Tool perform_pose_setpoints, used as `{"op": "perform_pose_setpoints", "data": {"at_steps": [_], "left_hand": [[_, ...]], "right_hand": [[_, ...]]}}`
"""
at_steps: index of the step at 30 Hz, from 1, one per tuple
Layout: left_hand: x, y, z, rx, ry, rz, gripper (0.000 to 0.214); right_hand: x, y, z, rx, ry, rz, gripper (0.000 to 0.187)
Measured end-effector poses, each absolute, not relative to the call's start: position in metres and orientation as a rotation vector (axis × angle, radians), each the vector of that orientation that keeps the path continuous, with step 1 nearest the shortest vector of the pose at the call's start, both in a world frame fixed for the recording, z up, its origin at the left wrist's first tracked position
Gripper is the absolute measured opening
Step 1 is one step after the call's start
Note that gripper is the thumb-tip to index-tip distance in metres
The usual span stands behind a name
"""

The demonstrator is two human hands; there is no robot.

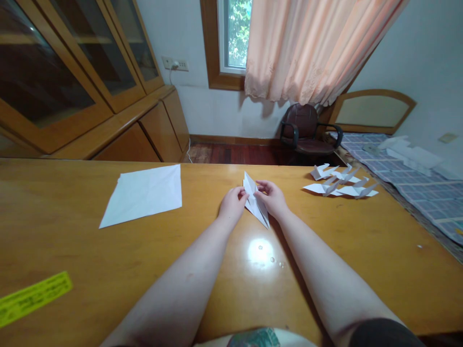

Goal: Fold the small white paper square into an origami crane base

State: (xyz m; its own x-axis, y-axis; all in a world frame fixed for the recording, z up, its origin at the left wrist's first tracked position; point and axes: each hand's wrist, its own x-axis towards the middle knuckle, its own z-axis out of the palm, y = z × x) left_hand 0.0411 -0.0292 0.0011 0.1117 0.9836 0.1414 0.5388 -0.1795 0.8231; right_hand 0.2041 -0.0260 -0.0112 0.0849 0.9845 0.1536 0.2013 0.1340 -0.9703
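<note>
Between both hands, just above or on the wooden table (173,274), is a piece of folded white paper (255,205), long and diamond-shaped with a split lower end. My left hand (233,203) pinches its left edge between thumb and fingers. On the opposite edge, my right hand (272,197) grips with the thumb on top and the fingers curled behind. The paper's upper tip points away from me, and its lower points come toward me. Whether it rests on the table I cannot tell.
Several folded paper cranes (327,188) stand at the table's far right. Sheets of white paper (148,195) lie to the left. A yellow label (34,299) is at the lower left. Beyond the table are an office chair (307,127), a bed (405,178) and a cabinet (119,130).
</note>
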Motion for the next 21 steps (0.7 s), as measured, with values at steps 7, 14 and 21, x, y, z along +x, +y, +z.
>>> {"op": "perform_pose_setpoints", "data": {"at_steps": [7, 14, 21], "left_hand": [[0.039, -0.029, 0.002, 1.733, 1.454, 1.170, 0.007], [0.046, -0.027, -0.004, 1.382, 1.248, 1.135, 0.014], [0.050, -0.024, -0.007, 1.199, 1.184, 1.211, 0.030]], "right_hand": [[0.202, -0.024, -0.006, -1.229, -1.084, 1.014, 0.059], [0.197, -0.029, 0.002, -1.267, -1.082, 1.117, 0.062], [0.199, -0.034, 0.002, -1.321, -1.252, 1.208, 0.040]]}}
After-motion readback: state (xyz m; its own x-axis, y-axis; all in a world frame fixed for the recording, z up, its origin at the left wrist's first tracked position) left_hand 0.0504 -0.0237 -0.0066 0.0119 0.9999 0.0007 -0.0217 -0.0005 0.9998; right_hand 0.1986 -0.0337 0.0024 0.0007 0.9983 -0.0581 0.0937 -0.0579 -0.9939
